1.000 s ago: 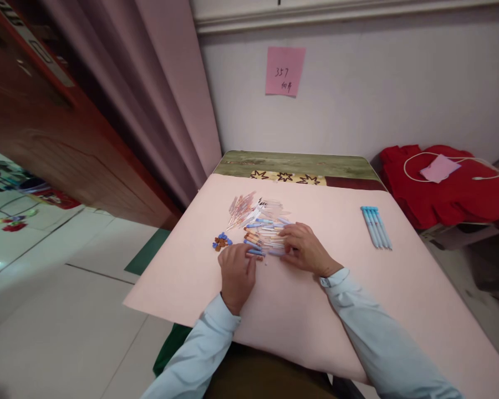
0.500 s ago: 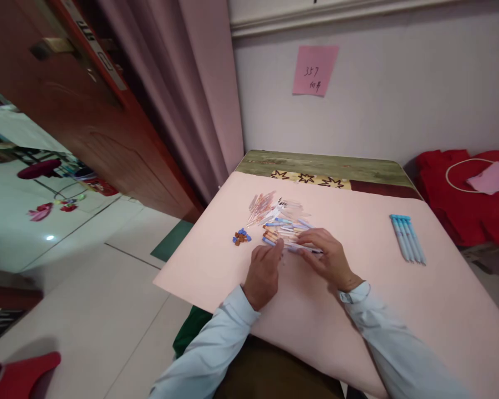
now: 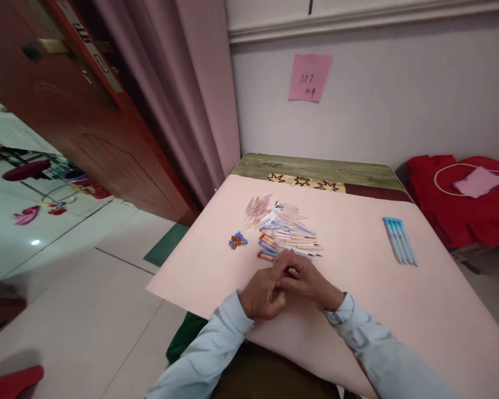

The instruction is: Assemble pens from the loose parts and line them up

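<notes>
My left hand (image 3: 263, 293) and my right hand (image 3: 310, 280) meet just in front of the pen parts, fingers closed and touching each other. Whatever lies between the fingertips, if anything, is hidden. Beyond them, blue-ended and brown-ended pen barrels (image 3: 291, 239) lie in a loose row, mostly pointing right. Behind those is a heap of slim, pinkish see-through pieces (image 3: 256, 209), with white pieces with dark tips (image 3: 276, 207) next to it. Small blue and brown pieces (image 3: 237, 240) form a little pile to the left.
Several light-blue pens (image 3: 400, 241) lie side by side on the right of the pink-covered table (image 3: 432, 310). A wall with a pink note (image 3: 310, 77) stands behind. Red cloth (image 3: 441, 205) is at the right, a wooden door (image 3: 87, 122) at the left.
Both hands have drawn back from the barrels toward me and come together. The right hand has moved left to meet the left one. The view has shifted slightly.
</notes>
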`<state>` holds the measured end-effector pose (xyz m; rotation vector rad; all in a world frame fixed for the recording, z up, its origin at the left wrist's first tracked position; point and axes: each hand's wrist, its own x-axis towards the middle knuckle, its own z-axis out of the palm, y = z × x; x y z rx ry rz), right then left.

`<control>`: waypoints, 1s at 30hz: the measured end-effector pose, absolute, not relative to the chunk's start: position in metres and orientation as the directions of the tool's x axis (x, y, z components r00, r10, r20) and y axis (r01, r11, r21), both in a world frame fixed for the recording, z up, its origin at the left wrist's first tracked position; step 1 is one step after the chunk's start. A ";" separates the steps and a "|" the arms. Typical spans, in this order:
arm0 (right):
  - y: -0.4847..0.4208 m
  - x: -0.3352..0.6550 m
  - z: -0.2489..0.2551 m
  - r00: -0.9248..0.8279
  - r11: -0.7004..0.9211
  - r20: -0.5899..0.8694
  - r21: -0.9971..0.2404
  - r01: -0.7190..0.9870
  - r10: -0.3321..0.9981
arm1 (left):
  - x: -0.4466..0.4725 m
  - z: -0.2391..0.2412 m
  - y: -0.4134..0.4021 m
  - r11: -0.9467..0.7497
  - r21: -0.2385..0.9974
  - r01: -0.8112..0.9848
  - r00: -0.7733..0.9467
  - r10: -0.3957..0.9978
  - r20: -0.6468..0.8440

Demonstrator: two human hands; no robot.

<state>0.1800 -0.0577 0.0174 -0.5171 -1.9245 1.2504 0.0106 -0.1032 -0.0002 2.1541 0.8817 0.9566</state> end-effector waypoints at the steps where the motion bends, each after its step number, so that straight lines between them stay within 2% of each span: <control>1: -0.057 0.179 0.016 -0.627 0.419 0.373 -0.904 -0.081 0.684 | 0.010 0.000 -0.103 -0.606 0.726 0.325 0.523 0.755 0.395; 4: -0.056 0.179 0.013 -0.627 0.392 0.361 -0.915 -0.096 0.690 | 0.010 0.002 -0.102 -0.642 0.695 0.325 0.540 0.729 0.421; 10: -0.055 0.180 0.011 -0.634 0.423 0.442 -0.885 -0.194 0.635 | 0.011 0.008 -0.102 -0.632 0.696 0.340 0.562 0.730 0.389; 18: -0.055 0.180 0.007 -0.629 0.383 0.386 -0.912 -0.149 0.675 | 0.011 0.003 -0.103 -0.601 0.718 0.351 0.538 0.757 0.370; 23: -0.054 0.179 0.005 -0.612 0.404 0.421 -0.898 -0.176 0.670 | 0.011 0.003 -0.102 -0.608 0.716 0.343 0.540 0.751 0.379; 30: -0.052 0.179 0.004 -0.603 0.423 0.425 -0.893 -0.155 0.676 | 0.010 0.000 -0.100 -0.642 0.717 0.271 0.518 0.725 0.453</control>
